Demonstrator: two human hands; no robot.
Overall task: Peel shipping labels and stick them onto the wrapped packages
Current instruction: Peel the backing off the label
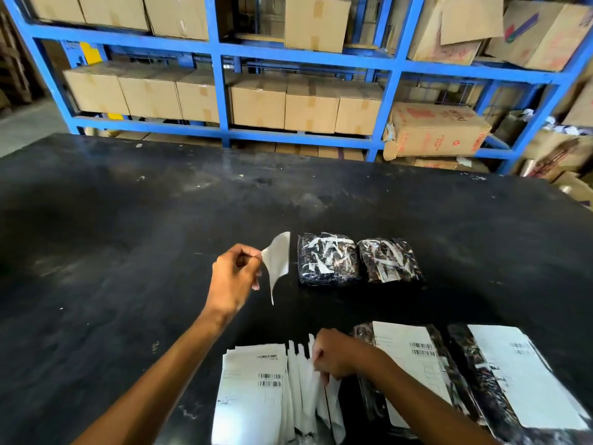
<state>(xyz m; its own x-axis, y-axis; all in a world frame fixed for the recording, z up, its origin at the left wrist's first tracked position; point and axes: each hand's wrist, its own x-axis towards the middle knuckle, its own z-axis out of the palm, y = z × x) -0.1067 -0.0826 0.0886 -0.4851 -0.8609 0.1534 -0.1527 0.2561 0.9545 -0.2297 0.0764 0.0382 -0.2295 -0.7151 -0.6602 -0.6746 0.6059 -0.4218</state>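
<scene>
My left hand (234, 277) is raised over the black table, pinching a curled white label (278, 263) by its edge, just left of two dark wrapped packages without labels (327, 259) (390, 264). My right hand (337, 353) rests low near the table's front, fingers closed on white backing strips (309, 383) beside a stack of label sheets with barcodes (250, 396). To the right lie two wrapped packages carrying white labels (414, 361) (526, 380).
The black table (128, 236) stretches wide on the left and far side. Behind it stands a blue metal rack (221, 88) filled with cardboard boxes (311, 107). More boxes pile up at the right (436, 130).
</scene>
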